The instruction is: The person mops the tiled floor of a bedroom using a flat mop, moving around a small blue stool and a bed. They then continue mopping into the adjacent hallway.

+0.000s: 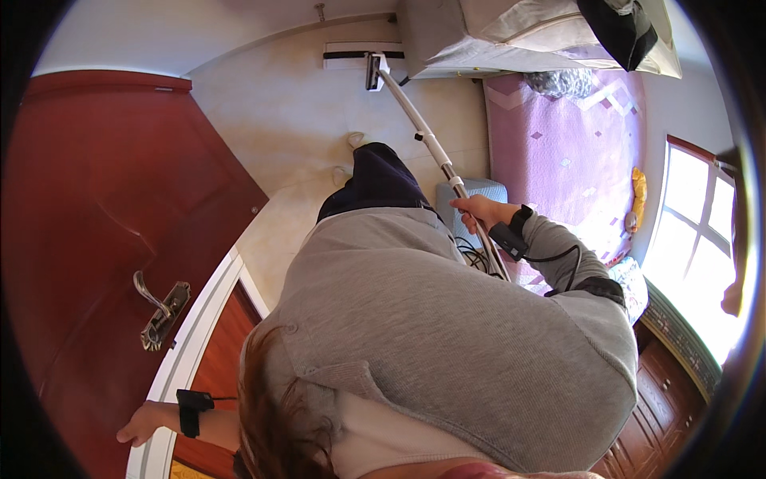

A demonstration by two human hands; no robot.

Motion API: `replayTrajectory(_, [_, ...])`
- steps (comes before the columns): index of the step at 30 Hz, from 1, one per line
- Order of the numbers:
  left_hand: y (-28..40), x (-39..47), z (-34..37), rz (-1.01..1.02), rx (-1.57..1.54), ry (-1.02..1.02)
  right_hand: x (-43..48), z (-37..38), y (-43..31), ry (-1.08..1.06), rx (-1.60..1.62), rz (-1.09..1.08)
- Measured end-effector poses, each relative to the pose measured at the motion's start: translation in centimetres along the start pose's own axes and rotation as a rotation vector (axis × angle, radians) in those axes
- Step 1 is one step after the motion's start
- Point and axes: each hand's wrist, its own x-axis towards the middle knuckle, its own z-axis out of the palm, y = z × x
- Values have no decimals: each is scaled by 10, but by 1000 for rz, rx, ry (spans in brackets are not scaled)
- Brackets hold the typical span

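My right hand (479,212) is closed around the metal pole of a long-handled floor-cleaning tool (428,135). The pole slants up and left to a small white and black head (376,72), seen over the floor beside a black and white strip (344,55). Dark cable loops (473,254) show beside the lower pole, whose end my body hides. My left hand (143,422) is at the lower left, by the white door frame (173,347) and the dark red door (102,209); whether it grips either cannot be made out. Both forearms wear black straps with small devices.
A bed with a pink patterned cover (562,149) stands at the right, beyond a light blue padded item (499,190). Pale covered furniture (443,42) is at the top. The red door with its metal handle (161,314) fills the left. A bright window (694,221) is far right.
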Motion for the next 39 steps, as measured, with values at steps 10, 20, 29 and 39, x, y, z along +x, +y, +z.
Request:
replayTrajectory(10, [-2, 2, 0, 44, -12, 11, -48, 34, -18, -252, 244, 285])
replayTrajectory(20, [-6, 2, 0, 110, 57, -65, -63, 50, -31, -374, 422, 243])
replayTrajectory(29, [-15, 11, 1, -11, -210, -18, -52, 80, -114, -257, 48, 23])
replayTrajectory(39, [17, -11, 4, -22, -24, -87, -9, 123, -234, -248, -299, 33])
